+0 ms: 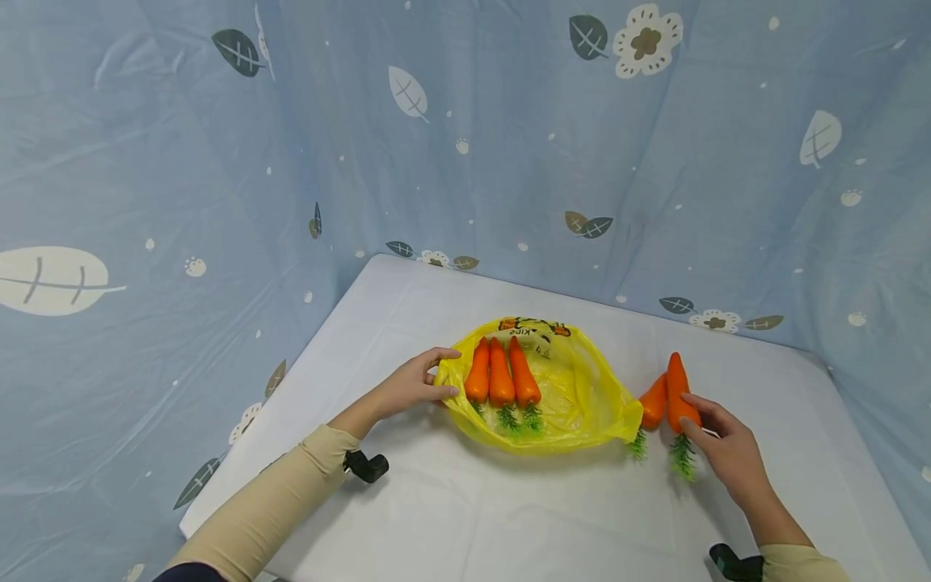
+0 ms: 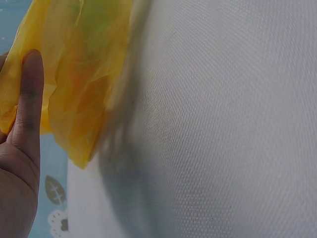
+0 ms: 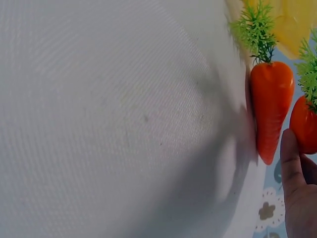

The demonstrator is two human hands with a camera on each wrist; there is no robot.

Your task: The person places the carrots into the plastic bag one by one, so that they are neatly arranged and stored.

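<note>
A yellow plastic bag [image 1: 575,396] lies spread open on the white table, with three toy carrots [image 1: 500,376] side by side inside it, green tops toward the person. My left hand [image 1: 418,380] pinches the bag's left rim; the left wrist view has the thumb along the yellow plastic [image 2: 89,84]. To the right of the bag, my right hand [image 1: 727,444] holds another carrot [image 1: 678,392] between thumb and fingers, its tip pointing away. One more carrot [image 3: 271,99] rests on the table between that held carrot and the bag, touched by neither hand.
The white table [image 1: 509,517] reaches to a blue curtain [image 1: 509,162] with leaf and flower prints behind and at the left. Dark camera mounts [image 1: 367,466] sit at both wrists.
</note>
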